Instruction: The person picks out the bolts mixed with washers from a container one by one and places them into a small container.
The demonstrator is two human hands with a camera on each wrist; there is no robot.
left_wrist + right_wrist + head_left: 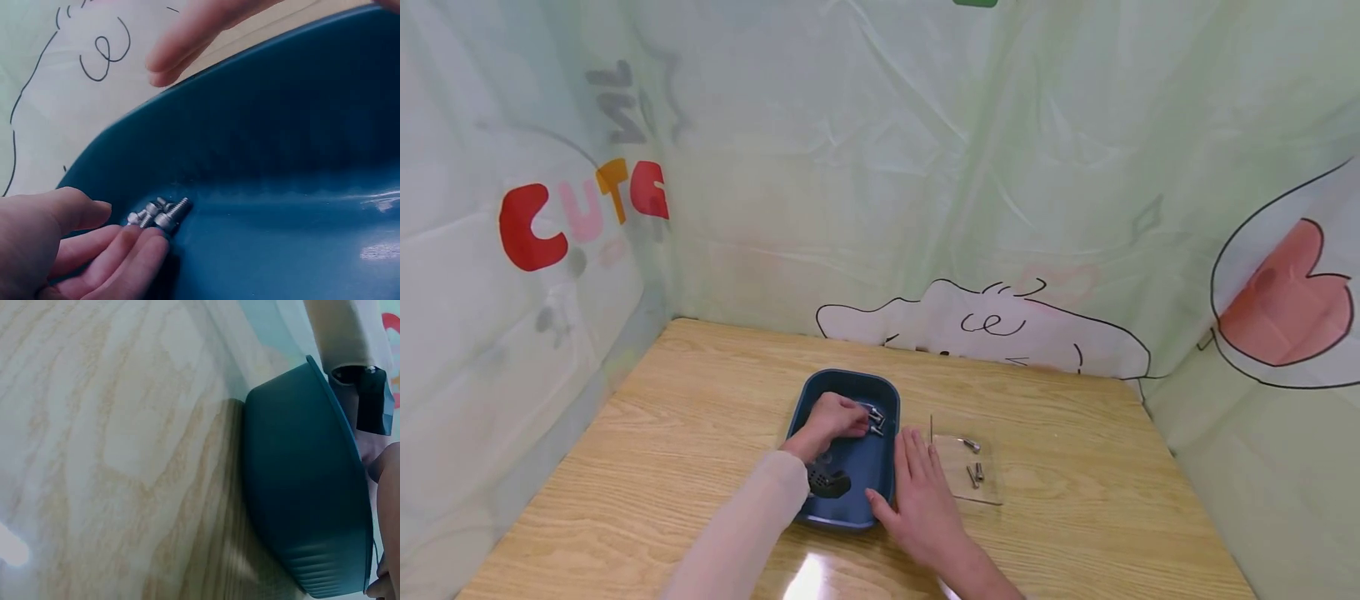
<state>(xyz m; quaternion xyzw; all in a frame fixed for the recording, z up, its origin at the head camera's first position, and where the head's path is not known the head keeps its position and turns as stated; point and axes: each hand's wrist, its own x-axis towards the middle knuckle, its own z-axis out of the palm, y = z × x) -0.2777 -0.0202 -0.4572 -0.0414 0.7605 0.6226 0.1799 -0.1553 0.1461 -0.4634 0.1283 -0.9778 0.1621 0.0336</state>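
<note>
A dark blue plastic bin (867, 479) rests on the wooden table. My left hand (838, 415) reaches inside it, over the far right corner. Several silver socket-head screws (164, 215) lie bunched in that corner, right at my left fingertips. In the left wrist view the thumb is apart from the fingers, which bend only loosely beside the screws. My right hand (925, 500) rests along the bin's right side with its fingers straight and its thumb over the rim. The right wrist view shows the bin's outer wall (300, 469).
Right of the bin lies a clear square tray (992, 490) with dark strips at two edges. Three loose screws (972, 477) lie on it. A black wrist camera (829, 484) on the left wrist hangs over the bin. Printed curtains (880, 208) enclose the table.
</note>
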